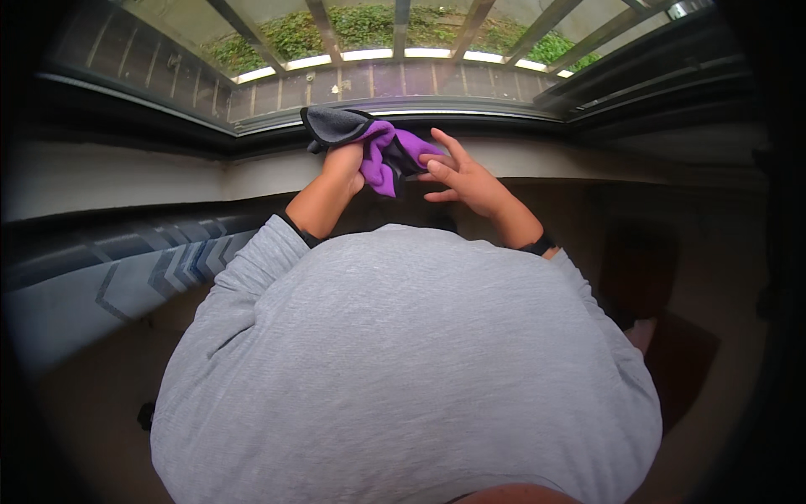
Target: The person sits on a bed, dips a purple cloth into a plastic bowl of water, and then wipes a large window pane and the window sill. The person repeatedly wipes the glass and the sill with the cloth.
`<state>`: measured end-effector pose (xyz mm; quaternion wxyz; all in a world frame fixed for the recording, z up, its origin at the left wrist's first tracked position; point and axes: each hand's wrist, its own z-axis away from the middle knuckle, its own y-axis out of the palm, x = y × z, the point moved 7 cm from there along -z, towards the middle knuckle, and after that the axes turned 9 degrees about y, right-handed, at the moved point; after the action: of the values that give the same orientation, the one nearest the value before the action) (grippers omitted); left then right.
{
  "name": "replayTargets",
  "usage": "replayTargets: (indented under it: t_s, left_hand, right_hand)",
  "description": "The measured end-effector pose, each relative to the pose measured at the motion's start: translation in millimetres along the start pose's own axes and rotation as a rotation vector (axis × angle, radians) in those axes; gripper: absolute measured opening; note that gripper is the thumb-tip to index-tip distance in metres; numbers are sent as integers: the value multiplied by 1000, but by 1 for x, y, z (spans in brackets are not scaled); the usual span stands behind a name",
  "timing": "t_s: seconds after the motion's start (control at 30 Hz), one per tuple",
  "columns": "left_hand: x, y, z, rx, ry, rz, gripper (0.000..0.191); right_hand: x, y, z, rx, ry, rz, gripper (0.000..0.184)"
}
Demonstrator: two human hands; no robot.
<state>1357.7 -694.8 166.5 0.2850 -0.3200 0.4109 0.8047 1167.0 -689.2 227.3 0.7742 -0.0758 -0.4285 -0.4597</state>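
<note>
A purple and grey cleaning cloth (380, 145) with black edging is bunched up above the light windowsill. My left hand (347, 165) holds its left part, and the grey side flops over the top of that hand; the fingers are mostly hidden by the fabric. My right hand (463, 173) is at the cloth's right end with its fingers spread. One or two fingertips overlap the purple fabric, and whether they touch it cannot be told. Just beyond the cloth runs the dark window frame (403, 120).
The pale windowsill (535, 157) crosses in front of me below the window. Metal bars (401, 31) stand outside, with green plants past them. At the left lies a fabric with blue and grey chevrons (182, 268). Dark reddish furniture (677, 359) is at the lower right.
</note>
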Motion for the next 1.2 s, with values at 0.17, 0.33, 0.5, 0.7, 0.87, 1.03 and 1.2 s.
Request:
replayTargets:
  t_s: [0.17, 0.33, 0.5, 0.7, 0.87, 1.03, 1.2]
  left_hand:
    - [48, 76, 6, 385, -333, -134, 24]
    - [66, 118, 11, 586, -403, -334, 32]
    - [32, 112, 9, 807, -83, -649, 39]
    - [-69, 15, 19, 432, 719, -1047, 19]
    - [-109, -28, 45, 180, 1107, -1265, 20]
    - [-114, -38, 47, 204, 1097, -1276, 23]
    - [-107, -32, 54, 342, 953, -1191, 25]
  right_hand:
    - [-4, -39, -21, -381, -296, 164, 76]
    - [-30, -125, -18, -742, -441, -242, 39]
    - [-56, -229, 39, -1197, -558, -678, 29]
    - [-53, -275, 51, -1119, -667, -804, 34]
    - [-51, -257, 7, -1154, -617, -613, 32]
    - [-51, -210, -30, -1378, -561, 23, 26]
    - [-43, -114, -59, -1174, -501, 239, 26]
